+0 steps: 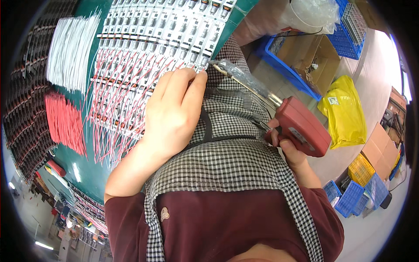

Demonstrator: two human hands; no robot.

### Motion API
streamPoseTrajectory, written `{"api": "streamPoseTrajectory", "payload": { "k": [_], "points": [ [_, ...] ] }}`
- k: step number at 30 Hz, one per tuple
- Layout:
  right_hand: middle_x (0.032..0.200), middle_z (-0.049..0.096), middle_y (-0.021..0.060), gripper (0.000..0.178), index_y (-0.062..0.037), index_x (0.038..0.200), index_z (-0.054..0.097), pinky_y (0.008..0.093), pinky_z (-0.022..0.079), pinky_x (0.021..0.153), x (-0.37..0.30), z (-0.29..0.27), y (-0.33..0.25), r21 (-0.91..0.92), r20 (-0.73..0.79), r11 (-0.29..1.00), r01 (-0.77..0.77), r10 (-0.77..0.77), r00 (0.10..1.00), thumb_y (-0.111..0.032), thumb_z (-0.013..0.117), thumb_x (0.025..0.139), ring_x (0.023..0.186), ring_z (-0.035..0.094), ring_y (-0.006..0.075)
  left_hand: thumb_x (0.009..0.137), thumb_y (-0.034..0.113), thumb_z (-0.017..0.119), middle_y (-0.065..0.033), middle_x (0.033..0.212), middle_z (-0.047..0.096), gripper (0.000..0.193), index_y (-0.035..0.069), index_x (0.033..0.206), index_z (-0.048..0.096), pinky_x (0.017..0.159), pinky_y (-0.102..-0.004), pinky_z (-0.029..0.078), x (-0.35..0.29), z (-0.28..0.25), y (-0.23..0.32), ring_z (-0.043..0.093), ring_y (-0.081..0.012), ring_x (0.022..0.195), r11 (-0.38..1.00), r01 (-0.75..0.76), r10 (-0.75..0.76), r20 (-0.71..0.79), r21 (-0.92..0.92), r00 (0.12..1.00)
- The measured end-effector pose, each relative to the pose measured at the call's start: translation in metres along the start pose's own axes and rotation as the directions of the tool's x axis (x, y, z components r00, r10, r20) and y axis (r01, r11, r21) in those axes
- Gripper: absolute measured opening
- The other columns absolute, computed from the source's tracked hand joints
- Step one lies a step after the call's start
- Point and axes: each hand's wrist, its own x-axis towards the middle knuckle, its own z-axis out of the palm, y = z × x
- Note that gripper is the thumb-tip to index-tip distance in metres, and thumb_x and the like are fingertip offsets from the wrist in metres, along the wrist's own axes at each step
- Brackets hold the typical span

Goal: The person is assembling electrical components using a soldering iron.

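"How's the left hand (174, 107) set, from where you're standing?"

"Back upward, fingers (196, 89) pointing forward and bent downward, a little apart. The thumb's hidden from me."

"And the left forearm (135, 166)?"

"Bare, slanting forward and in toward the body's midline, with the wrist (160, 142) nearly straight."

"What about the right hand (292, 153)?"

"Curled tight in a grip, out to the person's right and farther back than the left. Part of it's covered, so I can't see the whole hold."

"And the right forearm (308, 175)?"

"Bare too, only a short stretch showing, angled forward and inward. The two hands are well apart."
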Motion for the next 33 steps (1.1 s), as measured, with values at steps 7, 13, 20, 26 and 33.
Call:
{"api": "streamPoseTrajectory", "payload": {
  "k": [7, 13, 20, 26, 33],
  "points": [
    [0.101, 0.058, 0.0077, 0.059, 0.0019, 0.121, 0.047, 0.0202, 0.043, 0.061, 0.001, -0.012, 0.007, -0.08, 0.104, 0.992, 0.094, -0.085, 0.991, -0.02, 0.073, 0.073, 0.069, 0.051, 0.0077, 0.066, 0.0, 0.058, -0.0115, 0.086, 0.053, 0.029, -0.005, 0.094, 0.058, 0.064, -0.0307, 0.046, 0.001, -0.002, 0.002, 0.054, -0.0239, 0.074, 1.0, 0.014, -0.014, 0.016, -0.012, 1.0],
    [0.094, 0.06, 0.0067, 0.064, 0.0038, 0.125, 0.045, 0.0214, 0.046, 0.063, -0.002, -0.014, 0.011, -0.064, 0.066, 0.996, 0.06, -0.056, 0.996, -0.019, 0.073, 0.073, 0.072, 0.056, 0.0088, 0.066, -0.001, 0.058, -0.0118, 0.085, 0.052, 0.027, -0.005, 0.093, 0.058, 0.061, -0.0306, 0.046, 0.0, 0.0, 0.002, 0.053, -0.024, 0.072, 1.0, 0.008, -0.008, -0.004, -0.016, 1.0],
    [0.103, 0.058, 0.0089, 0.059, 0.0011, 0.125, 0.044, 0.0223, 0.044, 0.064, -0.001, -0.011, 0.006, -0.102, 0.077, 0.991, 0.086, -0.078, 0.994, -0.019, 0.07, 0.076, 0.071, 0.052, 0.0091, 0.066, -0.001, 0.059, -0.0118, 0.084, 0.052, 0.026, -0.005, 0.093, 0.058, 0.061, -0.0309, 0.046, 0.003, 0.001, 0.002, 0.053, -0.024, 0.072, 0.999, 0.045, -0.045, 0.011, -0.024, 0.999],
    [0.118, 0.052, 0.0139, 0.057, -0.0004, 0.127, 0.039, 0.0237, 0.042, 0.065, -0.001, -0.006, -0.007, 0.189, 0.123, 0.976, 0.11, -0.134, 0.983, -0.02, 0.065, 0.08, 0.07, 0.048, 0.012, 0.068, 0.001, 0.054, -0.0113, 0.08, 0.048, 0.024, -0.004, 0.091, 0.056, 0.06, -0.0317, 0.045, 0.0, -0.007, 0.005, 0.052, -0.0248, 0.073, 0.992, 0.113, -0.11, 0.059, -0.057, 0.992],
    [0.104, 0.054, 0.0175, 0.064, 0.0045, 0.122, 0.037, 0.0232, 0.039, 0.046, 0.022, 0.003, -0.024, -0.073, -0.149, 0.963, 0.259, -0.267, 0.952, -0.033, 0.065, 0.079, 0.053, 0.049, 0.0136, 0.068, 0.004, 0.065, -0.0135, 0.087, 0.058, 0.022, 0.002, 0.09, 0.061, 0.068, -0.0378, 0.048, 0.006, -0.051, -0.028, 0.058, -0.0303, 0.078, 0.97, 0.238, -0.237, -0.023, 0.058, 0.971]
  ]
}}
